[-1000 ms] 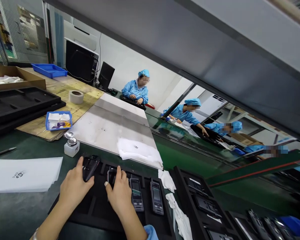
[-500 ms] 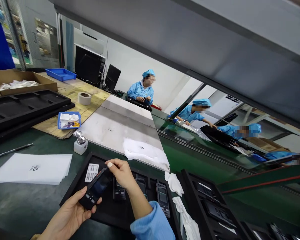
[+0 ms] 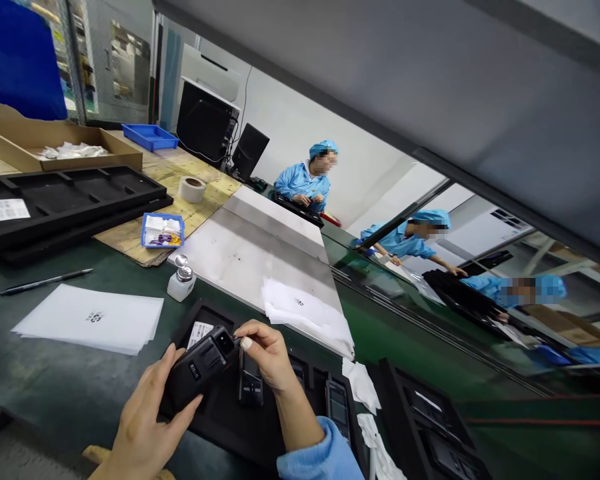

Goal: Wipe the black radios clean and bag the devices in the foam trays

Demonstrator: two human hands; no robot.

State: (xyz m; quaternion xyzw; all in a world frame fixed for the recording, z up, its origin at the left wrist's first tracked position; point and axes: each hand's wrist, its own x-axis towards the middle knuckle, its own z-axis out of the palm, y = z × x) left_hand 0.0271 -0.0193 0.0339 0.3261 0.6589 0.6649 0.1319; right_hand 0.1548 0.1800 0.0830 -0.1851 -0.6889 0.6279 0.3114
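Observation:
My left hand [image 3: 147,417] grips a black handheld device [image 3: 200,367] between thumb and fingers, its back with a camera window and light lettering facing me. At the device's upper end, my right hand [image 3: 267,357] pinches the top corner between thumb and forefinger. Exactly what part lies in that pinch is partly hidden. Below both hands is a black foam tray [image 3: 260,433] with more devices in its slots, one of them a black handheld [image 3: 251,383] beside my right fingers. A white barcode label sheet [image 3: 199,333] lies in the tray, partly covered by the held device.
White printed sheets [image 3: 93,320] and a pen [image 3: 45,281] lie on the left. Beyond the tray stands a pump bottle [image 3: 181,283]. Another device tray [image 3: 430,427] and crumpled white cloths [image 3: 361,388] are on the right. Co-workers sit across the bench, under an overhead panel [image 3: 380,80].
The device has been turned over from its screen side to its back. My left hand has shifted its hold around it. The view has swung slightly left.

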